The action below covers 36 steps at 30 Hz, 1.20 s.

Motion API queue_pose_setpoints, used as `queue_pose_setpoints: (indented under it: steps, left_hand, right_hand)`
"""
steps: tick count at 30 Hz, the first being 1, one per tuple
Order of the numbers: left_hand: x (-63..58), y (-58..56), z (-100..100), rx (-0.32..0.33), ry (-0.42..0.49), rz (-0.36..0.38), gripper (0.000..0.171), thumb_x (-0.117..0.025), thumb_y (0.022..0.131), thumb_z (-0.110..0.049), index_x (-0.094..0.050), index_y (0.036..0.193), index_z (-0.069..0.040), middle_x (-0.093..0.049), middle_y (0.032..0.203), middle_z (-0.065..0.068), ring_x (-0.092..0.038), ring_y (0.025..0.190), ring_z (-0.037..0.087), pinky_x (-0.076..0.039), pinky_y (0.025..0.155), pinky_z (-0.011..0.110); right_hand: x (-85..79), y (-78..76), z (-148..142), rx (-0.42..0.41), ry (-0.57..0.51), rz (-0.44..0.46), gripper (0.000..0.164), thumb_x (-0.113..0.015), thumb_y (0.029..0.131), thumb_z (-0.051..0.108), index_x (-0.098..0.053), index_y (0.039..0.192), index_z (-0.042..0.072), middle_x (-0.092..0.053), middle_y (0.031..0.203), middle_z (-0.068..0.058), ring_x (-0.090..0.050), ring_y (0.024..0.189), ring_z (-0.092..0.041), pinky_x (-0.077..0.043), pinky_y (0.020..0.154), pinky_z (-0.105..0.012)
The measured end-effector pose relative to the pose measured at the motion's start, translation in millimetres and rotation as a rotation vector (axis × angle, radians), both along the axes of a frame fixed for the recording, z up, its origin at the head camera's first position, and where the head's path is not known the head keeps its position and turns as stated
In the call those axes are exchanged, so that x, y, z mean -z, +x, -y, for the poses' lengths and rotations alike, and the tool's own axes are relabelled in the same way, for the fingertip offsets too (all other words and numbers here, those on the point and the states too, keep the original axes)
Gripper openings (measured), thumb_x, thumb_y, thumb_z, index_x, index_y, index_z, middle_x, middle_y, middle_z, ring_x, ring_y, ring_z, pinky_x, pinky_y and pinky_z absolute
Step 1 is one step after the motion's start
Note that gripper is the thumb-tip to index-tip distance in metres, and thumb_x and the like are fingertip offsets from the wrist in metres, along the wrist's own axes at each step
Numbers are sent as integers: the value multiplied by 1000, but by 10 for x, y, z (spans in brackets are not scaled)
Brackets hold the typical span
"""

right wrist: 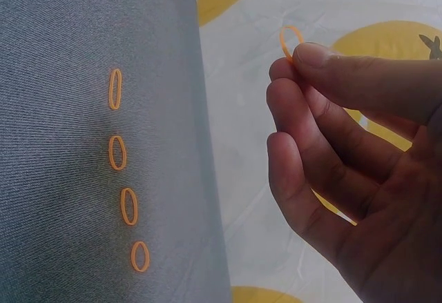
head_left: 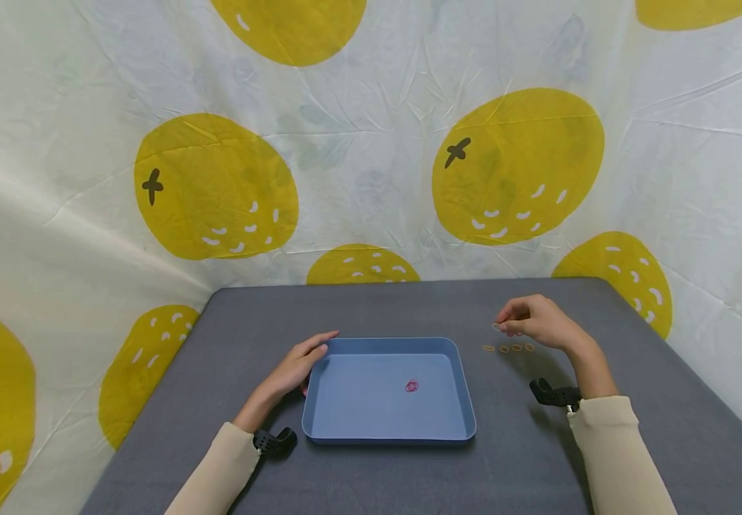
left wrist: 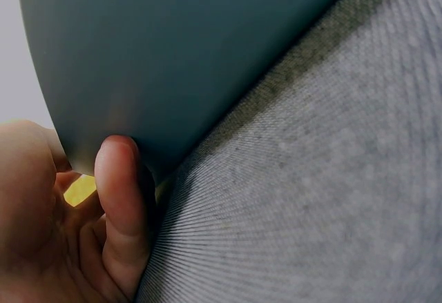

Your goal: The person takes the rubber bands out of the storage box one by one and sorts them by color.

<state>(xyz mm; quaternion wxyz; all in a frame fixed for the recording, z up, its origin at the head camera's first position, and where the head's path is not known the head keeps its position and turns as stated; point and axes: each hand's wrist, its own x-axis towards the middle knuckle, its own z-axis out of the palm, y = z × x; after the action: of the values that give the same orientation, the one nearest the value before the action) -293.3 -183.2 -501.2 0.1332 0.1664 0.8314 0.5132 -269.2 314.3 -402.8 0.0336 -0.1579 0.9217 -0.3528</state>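
A shallow blue tray (head_left: 371,415) lies on the table, with a small pink cluster of what look like rubber bands (head_left: 412,386) inside, right of its middle. My left hand (head_left: 294,370) holds the tray at its far left corner; in the left wrist view a fingertip (left wrist: 117,152) presses the outer wall. Right of the tray, my right hand (head_left: 540,322) is raised above the table. Between thumb and forefinger it pinches an orange rubber band (right wrist: 282,39). Below it several orange rubber bands (right wrist: 124,208) lie apart in a row on the cloth.
Grey cloth covers the table (head_left: 384,479), whose far edge meets a hanging white sheet (head_left: 358,200) printed with yellow fruit. Black wrist mounts (head_left: 274,443) sit at both wrists, the left one close to the tray's side.
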Motion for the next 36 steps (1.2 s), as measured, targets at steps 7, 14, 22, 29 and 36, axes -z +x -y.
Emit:
queue_pose_setpoints:
  steps: [7,14,22,29,36]
  left_hand:
    - [-19,3,-8,0,2,6,43,-43,113,-34,-47,156,-31,-51,152,18,-53,43,18,-50,42,36]
    - [-23,5,-6,4,18,19,43,-42,113,-33,-47,156,-28,-54,149,19,-52,43,17,-49,41,33]
    - [-37,19,-14,-6,15,25,43,-42,113,-33,-48,156,-28,-54,150,19,-53,43,18,-50,42,35]
    - [-36,25,-25,-18,12,34,43,-43,113,-33,-48,155,-29,-53,151,19,-53,43,18,-50,41,35]
    - [-41,31,-24,-14,16,29,43,-43,113,-33,-48,155,-29,-53,150,18,-53,43,17,-49,41,33]
  right_hand:
    - [-4,-10,-15,-4,-3,-3,12,-74,95,12,-77,103,4,-76,90,-4,-66,78,-10,-54,71,-28]
    - [5,-16,-17,5,-5,18,13,-73,96,13,-76,105,3,-76,91,-4,-66,78,-11,-55,72,-33]
    - [3,-15,-10,4,-1,26,13,-72,97,14,-76,105,3,-75,91,-6,-66,80,-15,-55,72,-32]
    - [8,-17,-21,5,3,25,13,-72,97,14,-76,104,4,-75,91,-6,-66,79,-14,-55,71,-30]
    - [11,-10,-45,1,-10,29,15,-71,98,13,-76,106,2,-76,97,-13,-70,86,-23,-57,74,-35]
